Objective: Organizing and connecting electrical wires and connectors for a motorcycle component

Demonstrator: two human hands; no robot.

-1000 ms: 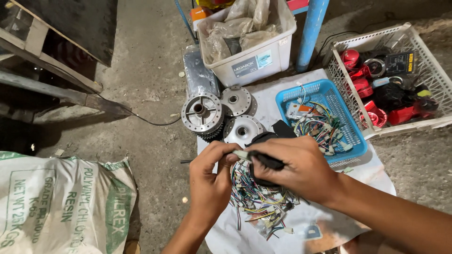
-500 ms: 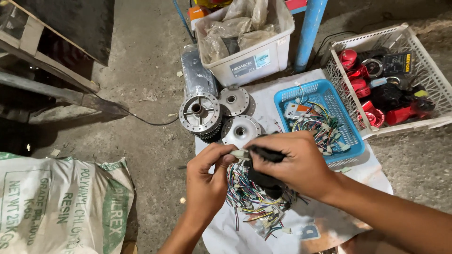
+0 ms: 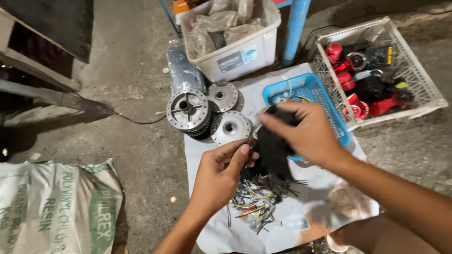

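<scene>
Three metal hubs point(image 3: 188, 109) lie by a white tub point(image 3: 238, 56) of bags. Blue tray point(image 3: 325, 101) holds wires; white basket point(image 3: 423, 89), red parts. Both hands, left point(image 3: 221, 176) and right point(image 3: 301, 134), grip a black bundle point(image 3: 273, 153).

Since a second ago the right hand point(image 3: 303, 134) has lifted away from the left hand point(image 3: 221, 174) and now sits higher, over the near corner of the blue basket point(image 3: 325, 108), where before both hands were pressed together over the pile of coloured wires point(image 3: 256, 202). The black piece point(image 3: 273, 150) it grips now hangs between the two hands, blurred. The wires, half covered earlier, lie more open to view below the hands on the white sheet point(image 3: 245, 235).
</scene>
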